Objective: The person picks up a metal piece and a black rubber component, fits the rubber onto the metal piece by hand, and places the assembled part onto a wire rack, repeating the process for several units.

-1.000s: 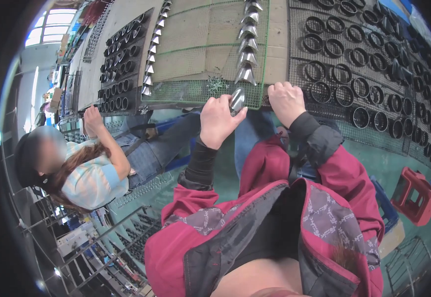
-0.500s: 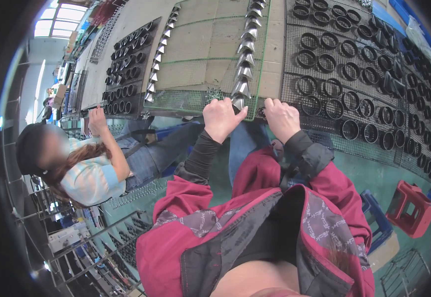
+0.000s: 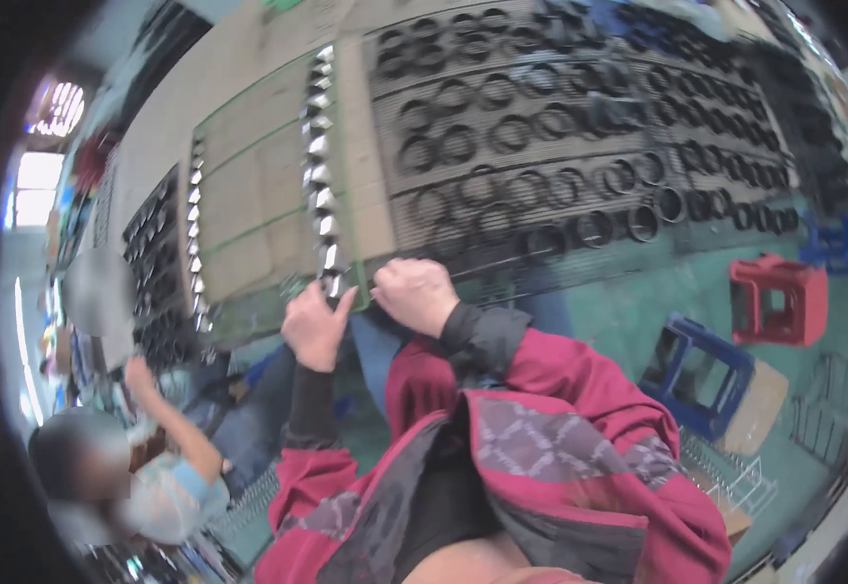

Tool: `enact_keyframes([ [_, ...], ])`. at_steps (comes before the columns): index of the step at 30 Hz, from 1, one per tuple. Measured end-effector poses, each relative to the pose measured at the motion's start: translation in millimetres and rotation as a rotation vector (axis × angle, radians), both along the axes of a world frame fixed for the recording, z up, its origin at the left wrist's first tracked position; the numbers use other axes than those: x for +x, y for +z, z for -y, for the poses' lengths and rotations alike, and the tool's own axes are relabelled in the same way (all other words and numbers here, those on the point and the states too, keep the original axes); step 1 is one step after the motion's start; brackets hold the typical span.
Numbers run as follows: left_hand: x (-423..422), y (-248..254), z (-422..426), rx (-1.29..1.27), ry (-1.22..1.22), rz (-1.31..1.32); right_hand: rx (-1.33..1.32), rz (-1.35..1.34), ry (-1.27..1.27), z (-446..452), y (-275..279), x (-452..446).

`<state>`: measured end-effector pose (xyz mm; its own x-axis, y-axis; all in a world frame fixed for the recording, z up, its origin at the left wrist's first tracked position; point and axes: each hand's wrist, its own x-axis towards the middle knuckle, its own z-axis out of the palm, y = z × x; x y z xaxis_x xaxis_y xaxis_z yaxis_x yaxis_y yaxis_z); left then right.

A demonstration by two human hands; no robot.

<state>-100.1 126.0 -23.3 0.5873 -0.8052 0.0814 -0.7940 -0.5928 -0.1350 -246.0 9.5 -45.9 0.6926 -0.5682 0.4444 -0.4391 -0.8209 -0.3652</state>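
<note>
My left hand (image 3: 317,326) is at the near end of a row of shiny metal pieces (image 3: 319,185), its thumb and fingers closed around the last piece (image 3: 333,282). That row runs along the right side of a green-edged wire mesh rack (image 3: 249,185). A second row of metal pieces (image 3: 195,234) lines the rack's left side. Just right of the rack's near corner, my right hand (image 3: 416,295) is curled at the table edge. Whatever its fingers hold, if anything, is hidden.
Dark round rings (image 3: 512,131) stand on mesh at the right. Another person (image 3: 83,457) sits at the left, with a tray of dark parts (image 3: 156,263) beyond. A red stool (image 3: 779,300) and blue stools (image 3: 701,375) stand on the floor at the right.
The view has swung, so table and hands appear further left and the stools nearer the middle. The piece that my left hand carried apart earlier is now at the row's near end.
</note>
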Motion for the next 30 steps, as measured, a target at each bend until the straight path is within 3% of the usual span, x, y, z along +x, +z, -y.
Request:
enact_keyframes([
  [2,3.5,-4.5,-3.7,-0.006,-0.012,0.106,0.116,0.162,0.031,8.5,6.1,-9.3],
  [5,-4.2,11.0,1.0,0.056,0.057,0.046,0.27,0.142,0.003,44.9,35.3,-46.3],
  [8,-15.5,29.0,9.9,-0.141,-0.077,-0.064,0.267,0.187,-0.217,107.8,68.0,-83.1],
  [12,-59.8,50.9,58.0,-0.325,-0.203,-0.354,0.118,0.031,-0.537,218.5,64.8,-128.8],
  [14,-81.7,54.4,84.6,-0.386,-0.207,-0.638,0.041,-0.218,-0.701,266.1,45.1,-148.3],
  [17,-109.2,51.5,119.4,-0.451,-0.288,-0.771,-0.278,-0.316,-0.72,303.6,7.3,-159.2],
  [23,-118.5,44.8,142.3,-0.424,-0.394,-0.837,-0.351,-0.358,-0.717,315.2,2.1,-152.1],
  [30,-113.4,43.9,130.8,-0.422,-0.376,-0.893,0.302,-0.088,-0.749,299.2,35.4,-152.1],
])
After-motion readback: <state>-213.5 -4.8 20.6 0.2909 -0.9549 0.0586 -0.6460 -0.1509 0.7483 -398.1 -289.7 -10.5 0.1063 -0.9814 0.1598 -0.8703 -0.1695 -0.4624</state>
